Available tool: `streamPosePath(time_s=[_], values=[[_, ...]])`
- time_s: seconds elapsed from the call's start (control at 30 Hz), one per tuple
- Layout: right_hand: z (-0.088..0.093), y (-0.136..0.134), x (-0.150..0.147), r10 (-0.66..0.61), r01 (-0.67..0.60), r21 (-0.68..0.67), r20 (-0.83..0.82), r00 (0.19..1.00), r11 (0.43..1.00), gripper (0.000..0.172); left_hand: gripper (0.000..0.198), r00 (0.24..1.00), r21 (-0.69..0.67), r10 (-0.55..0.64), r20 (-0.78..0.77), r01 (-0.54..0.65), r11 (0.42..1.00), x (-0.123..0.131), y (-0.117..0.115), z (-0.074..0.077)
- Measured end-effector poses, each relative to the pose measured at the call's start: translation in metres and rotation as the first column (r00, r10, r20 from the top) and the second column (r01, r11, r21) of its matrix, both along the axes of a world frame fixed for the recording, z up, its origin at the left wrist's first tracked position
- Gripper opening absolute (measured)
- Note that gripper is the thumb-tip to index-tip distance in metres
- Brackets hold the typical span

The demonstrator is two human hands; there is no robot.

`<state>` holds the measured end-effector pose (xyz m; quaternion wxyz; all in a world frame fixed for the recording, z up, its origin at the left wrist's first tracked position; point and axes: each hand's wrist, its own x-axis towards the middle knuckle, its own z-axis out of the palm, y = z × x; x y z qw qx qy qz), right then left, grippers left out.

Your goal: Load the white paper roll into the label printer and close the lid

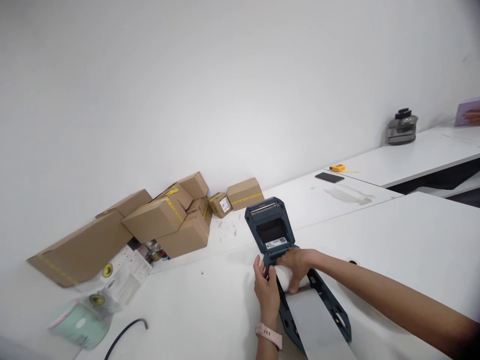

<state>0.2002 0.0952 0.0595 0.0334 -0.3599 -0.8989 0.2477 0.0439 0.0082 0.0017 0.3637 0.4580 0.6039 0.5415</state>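
Observation:
A dark teal label printer (pixel 327 299) lies on the white table with its lid (pixel 272 225) raised. A white paper roll (pixel 284 276) sits inside it, and a wide pale strip (pixel 317 325) stretches from there toward me. My right hand (pixel 298 267) reaches over from the right, its fingers bent down round the roll; the fingertips are partly hidden. My left hand (pixel 268 290), with a pink band on the wrist, grips the printer's left edge, thumb and fingers curled about the housing.
Brown cardboard boxes (pixel 183 240) pile up at the left against the wall. Tape rolls (pixel 107 270), a mint-green roll (pixel 80 322) and a dark cable (pixel 125 332) lie nearer. A phone (pixel 329 177), a yellow tape measure (pixel 337 168) and a grey jug (pixel 402 129) are farther right.

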Motion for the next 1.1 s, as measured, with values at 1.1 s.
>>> streamPosePath(time_s=[1.1], values=[[-0.047, 0.027, 0.152, -0.686, 0.512, -0.459, -0.541, 0.486, 0.726, 0.078, 0.068, 0.968, -0.029, -0.021, 0.249, 0.029, 0.999, 0.002, 0.004, -0.009]])
